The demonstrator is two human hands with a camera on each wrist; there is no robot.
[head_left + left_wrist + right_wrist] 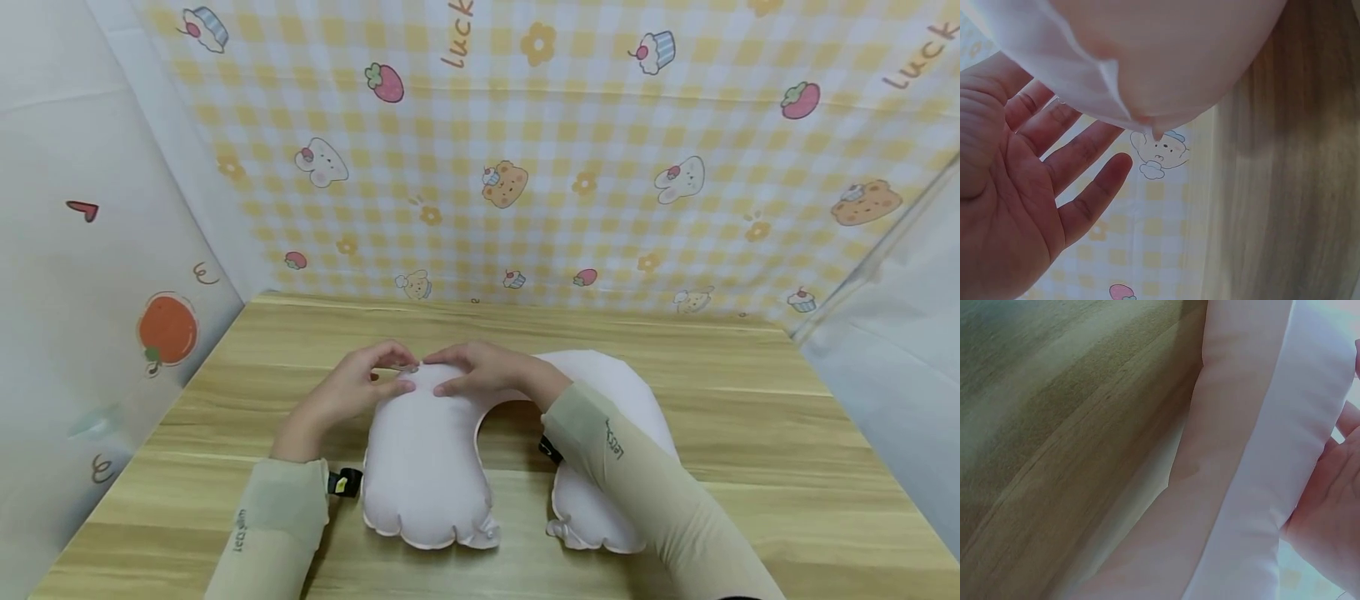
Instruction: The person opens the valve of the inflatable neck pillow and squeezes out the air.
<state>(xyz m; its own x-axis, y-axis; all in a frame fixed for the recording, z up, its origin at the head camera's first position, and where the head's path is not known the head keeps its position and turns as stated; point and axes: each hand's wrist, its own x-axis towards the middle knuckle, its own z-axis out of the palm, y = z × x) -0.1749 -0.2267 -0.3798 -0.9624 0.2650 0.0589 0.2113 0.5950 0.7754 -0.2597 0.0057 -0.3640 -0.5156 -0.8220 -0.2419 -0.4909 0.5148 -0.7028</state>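
Note:
An inflated pale pink U-shaped neck pillow (427, 458) lies on the wooden table, its two ends pointing towards me. My left hand (356, 383) is at the far left curve of the pillow, thumb on its top and index finger beside a small clear valve (408, 368). From the other side my right hand (483, 369) grips the same curve, with thumb on top and fingers over the far edge. In the left wrist view, several left fingers (1085, 150) spread beneath the bulging pillow. The right wrist view shows the pillow's seam (1235, 481) and part of my right palm.
The wooden table (772, 433) extends around the pillow on all sides. Behind it hangs a yellow checked cloth (585, 133) with cartoon prints, and a white printed cloth (90, 275) is on the left. Black wrist straps (345, 482) sit close to the pillow.

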